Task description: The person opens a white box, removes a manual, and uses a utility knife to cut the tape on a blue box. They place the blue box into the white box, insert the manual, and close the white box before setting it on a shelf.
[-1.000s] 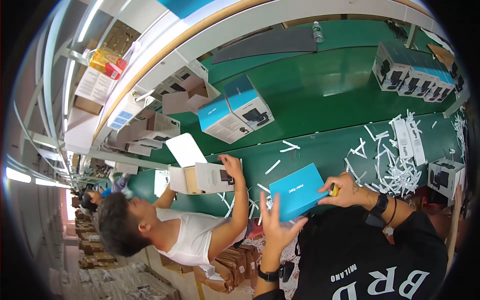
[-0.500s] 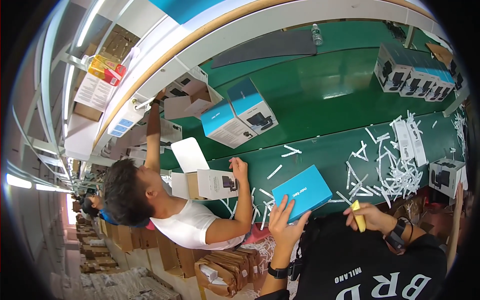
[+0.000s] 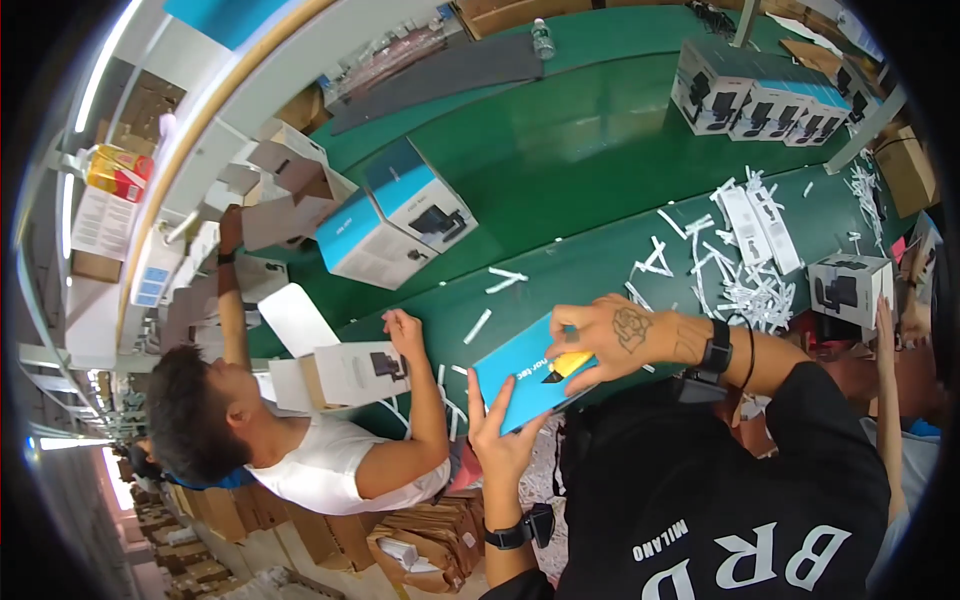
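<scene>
Presently, the blue box (image 3: 535, 396) sits at the near edge of the green table (image 3: 590, 278). Left hand (image 3: 505, 442): fingers extended against the box, unclenched. Right hand (image 3: 622, 336): arches over it, grasping a yellow cutter (image 3: 572, 363), blade toward the face. White lettering on box, partly covered. White strips (image 3: 755, 298) lie scattered beyond; a co-worker (image 3: 330, 450) is at left beside an opened white carton (image 3: 345, 375).

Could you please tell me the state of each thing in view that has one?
Left hand: fingers spread, at the blue box
Right hand: closed on the yellow tool
Yellow tool: held over the blue box
Blue box: top closed
Co-worker's box: open, flap raised
Paired boxes: closed
Bottle: upright
Paper strips: loose, many heaped
</scene>
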Available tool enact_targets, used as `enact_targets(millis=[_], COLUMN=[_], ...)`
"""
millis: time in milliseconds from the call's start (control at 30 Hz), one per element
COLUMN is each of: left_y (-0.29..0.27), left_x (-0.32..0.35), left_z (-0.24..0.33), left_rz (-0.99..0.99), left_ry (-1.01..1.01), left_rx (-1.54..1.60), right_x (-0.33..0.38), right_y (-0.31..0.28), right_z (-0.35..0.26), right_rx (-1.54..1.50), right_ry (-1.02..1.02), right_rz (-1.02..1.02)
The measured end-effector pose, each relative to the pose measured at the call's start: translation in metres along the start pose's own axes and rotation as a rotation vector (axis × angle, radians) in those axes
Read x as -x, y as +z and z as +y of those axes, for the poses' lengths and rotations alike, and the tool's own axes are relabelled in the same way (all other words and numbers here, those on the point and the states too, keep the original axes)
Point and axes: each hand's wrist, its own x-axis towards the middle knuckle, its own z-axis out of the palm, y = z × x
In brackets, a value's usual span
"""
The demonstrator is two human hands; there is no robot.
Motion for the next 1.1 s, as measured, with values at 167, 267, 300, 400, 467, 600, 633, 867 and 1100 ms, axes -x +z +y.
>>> enact_targets(millis=[167, 267, 300, 400, 467, 600, 633, 867, 1100], left_y=[0.004, 0.004, 0.002, 0.001, -0.001, -0.003, -0.004, -0.009, 0.010], left_x=[0.004, 0.005, 0.007, 0.012, 0.015, 0.013, 0.012, 0.015, 0.032], left_z=[0.000, -0.003, -0.007, -0.014, -0.014, -0.018, -0.019, -0.016, -0.026], left_rz=[0.010, 0.004, -0.038, -0.126, -0.183, -0.215, -0.215, -0.244, -0.259], left_ry=[0.000, 0.063, 0.104, 0.181, 0.159, 0.100, 0.073, 0.054, -0.157], left_rx=[-0.026, -0.032, -0.048, -0.084, -0.090, -0.005, 0.036, 0.076, 0.402], right_x=[0.015, 0.025, 0.032, 0.052, 0.055, 0.052, 0.053, 0.059, 0.085], right_y=[0.006, 0.022, 0.029, 0.053, 0.058, 0.046, 0.039, 0.047, 0.044], right_z=[0.010, 0.011, 0.013, 0.019, 0.023, 0.028, 0.027, 0.026, -0.008], right_rx=[-0.098, -0.010, -0.008, 0.109, 0.053, -0.018, -0.015, -0.104, -0.067], right_ry=[-0.057, -0.086, -0.081, -0.204, -0.212, -0.219, -0.206, -0.220, 0.004], right_rz=[-0.011, 0.038, 0.038, 0.238, 0.258, 0.219, 0.150, 0.137, 0.044])
